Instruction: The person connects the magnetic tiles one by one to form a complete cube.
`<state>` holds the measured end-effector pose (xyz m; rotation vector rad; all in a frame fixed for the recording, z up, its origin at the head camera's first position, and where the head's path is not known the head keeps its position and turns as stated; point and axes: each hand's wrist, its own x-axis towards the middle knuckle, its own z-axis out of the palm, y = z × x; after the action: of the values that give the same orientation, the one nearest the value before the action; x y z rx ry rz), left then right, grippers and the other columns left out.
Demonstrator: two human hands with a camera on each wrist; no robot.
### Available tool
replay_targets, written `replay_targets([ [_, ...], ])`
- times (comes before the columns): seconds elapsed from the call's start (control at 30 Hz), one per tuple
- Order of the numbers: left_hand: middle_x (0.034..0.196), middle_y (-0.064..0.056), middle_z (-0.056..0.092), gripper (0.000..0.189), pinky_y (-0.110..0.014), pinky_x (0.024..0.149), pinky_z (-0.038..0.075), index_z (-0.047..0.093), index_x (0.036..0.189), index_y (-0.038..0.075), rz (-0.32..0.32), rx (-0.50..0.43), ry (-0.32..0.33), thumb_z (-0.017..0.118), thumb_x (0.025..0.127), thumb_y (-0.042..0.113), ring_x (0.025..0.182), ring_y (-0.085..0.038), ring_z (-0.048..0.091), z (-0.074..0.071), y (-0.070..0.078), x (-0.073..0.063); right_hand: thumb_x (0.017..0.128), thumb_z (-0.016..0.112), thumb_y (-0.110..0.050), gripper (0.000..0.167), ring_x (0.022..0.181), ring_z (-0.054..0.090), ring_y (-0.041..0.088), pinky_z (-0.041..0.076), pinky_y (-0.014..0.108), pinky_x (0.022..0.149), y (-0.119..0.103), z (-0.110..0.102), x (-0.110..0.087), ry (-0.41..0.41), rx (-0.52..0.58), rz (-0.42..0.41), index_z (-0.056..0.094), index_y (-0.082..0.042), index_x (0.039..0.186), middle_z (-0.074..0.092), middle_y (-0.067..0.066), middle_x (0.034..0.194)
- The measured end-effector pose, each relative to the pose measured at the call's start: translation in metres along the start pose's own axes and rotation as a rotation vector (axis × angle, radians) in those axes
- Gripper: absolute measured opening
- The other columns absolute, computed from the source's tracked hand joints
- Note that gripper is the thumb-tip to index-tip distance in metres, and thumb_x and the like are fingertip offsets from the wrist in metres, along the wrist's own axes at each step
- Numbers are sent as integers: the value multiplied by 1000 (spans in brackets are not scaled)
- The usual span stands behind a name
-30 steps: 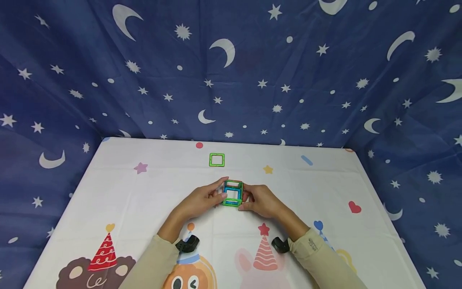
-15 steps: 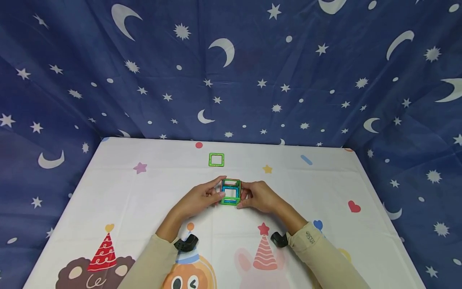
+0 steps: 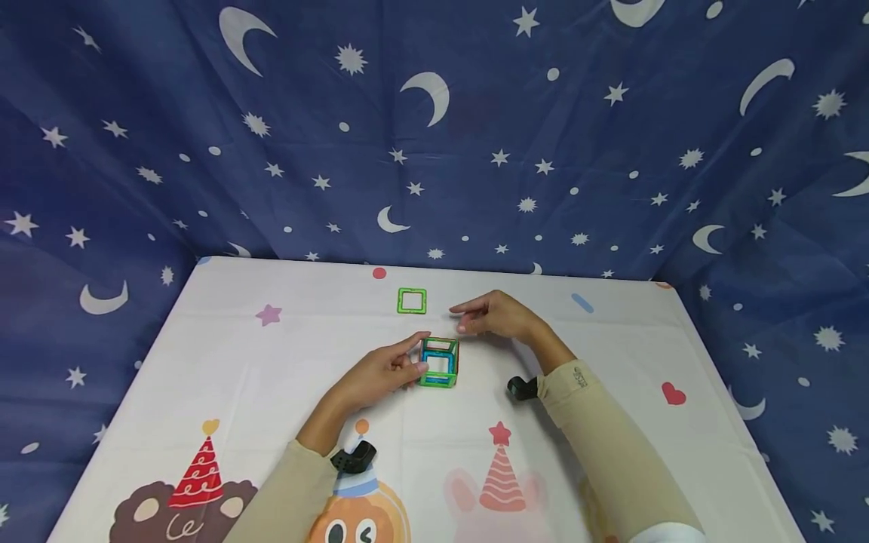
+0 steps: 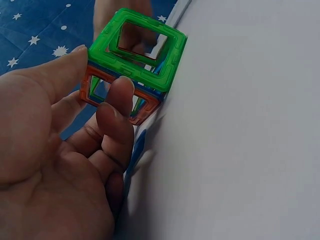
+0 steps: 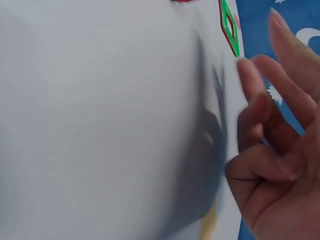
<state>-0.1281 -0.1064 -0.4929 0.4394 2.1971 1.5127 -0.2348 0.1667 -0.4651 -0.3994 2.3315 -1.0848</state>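
Observation:
A small open-framed cube of magnetic tiles (image 3: 437,381) stands near the middle of the table, with green, blue and orange-red frames. My left hand (image 3: 373,377) holds it from the left, fingers and thumb at its side. In the left wrist view, the green face of the cube (image 4: 122,65) tilts toward the camera and fingertips lie against an orange frame. My right hand (image 3: 498,313) is up and to the right of the cube, holding nothing, its forefinger extended leftward. Just left of those fingertips lies a flat green square magnetic tile (image 3: 412,311), apart from the hand.
A white tablecloth (image 3: 326,309) printed with cartoon animals, stars and hearts covers the table. Dark blue cloth (image 3: 468,151) with moons and stars rises behind the far edge and at both sides. Black wrist cameras (image 3: 354,458) are worn at both sleeves.
My right hand has let go of the cube and moved up and away toward the flat green tile. My left hand still holds the cube in about the same place.

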Motion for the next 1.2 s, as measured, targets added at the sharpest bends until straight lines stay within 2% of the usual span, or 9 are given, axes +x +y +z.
replay_targets([
  [0.07,82,-3,62,66,-27,67,45,39,159,30,-1,4,-1,65,100,43,73,-17,56,0,1,0,87,83,-27,37,88,58,17,48,32,78,-4,-2,15,51,34,5,77,-19,123,77,1,105],
  [0.17,81,-2,62,65,-26,67,44,39,158,31,-6,10,3,65,100,43,73,-17,56,0,1,-1,89,82,-31,33,85,59,20,49,33,74,-11,0,38,102,25,-22,78,-19,119,77,1,107],
  [0.33,82,-3,64,64,-25,65,42,40,158,30,1,21,-1,65,100,42,71,-16,56,0,1,-2,88,82,-33,27,87,61,15,49,27,76,-16,9,71,118,-24,-39,81,-20,112,76,-1,103],
  [0.5,82,-5,65,64,-26,67,43,40,158,31,15,43,-10,64,100,44,70,-14,56,1,-2,0,82,87,-33,25,85,58,14,45,26,75,-20,14,85,132,-86,-20,82,-18,102,72,-1,91],
  [0.7,80,-5,64,63,-26,68,44,40,158,31,14,33,4,65,100,42,71,-14,57,-2,-1,-2,76,93,-31,32,78,56,15,43,27,70,-29,19,97,170,-196,-44,77,-17,100,66,0,83],
  [0.83,79,-3,63,62,-25,65,42,41,157,32,14,36,0,65,100,42,68,-12,54,0,-1,0,78,91,-31,30,78,56,14,43,26,71,-31,20,95,172,-257,-25,76,-15,98,66,0,83],
  [1.03,81,-2,64,63,-25,63,41,41,157,34,-4,55,-6,64,100,44,67,-12,52,1,-2,1,86,83,-38,27,72,52,13,41,26,66,-25,11,83,124,-336,-22,74,-12,86,62,-3,75],
  [1.13,81,-1,63,63,-25,63,40,41,157,34,-12,61,6,65,100,45,67,-13,52,1,-3,2,91,78,-37,28,72,50,14,39,27,65,-16,0,70,124,-297,-36,71,-11,84,60,-3,75],
  [1.2,80,1,62,64,-25,63,41,41,157,33,-11,65,13,65,99,45,67,-12,52,1,-3,2,94,76,-34,25,76,51,16,41,28,67,-10,-9,58,131,-222,-33,69,-12,87,59,-1,81],
])
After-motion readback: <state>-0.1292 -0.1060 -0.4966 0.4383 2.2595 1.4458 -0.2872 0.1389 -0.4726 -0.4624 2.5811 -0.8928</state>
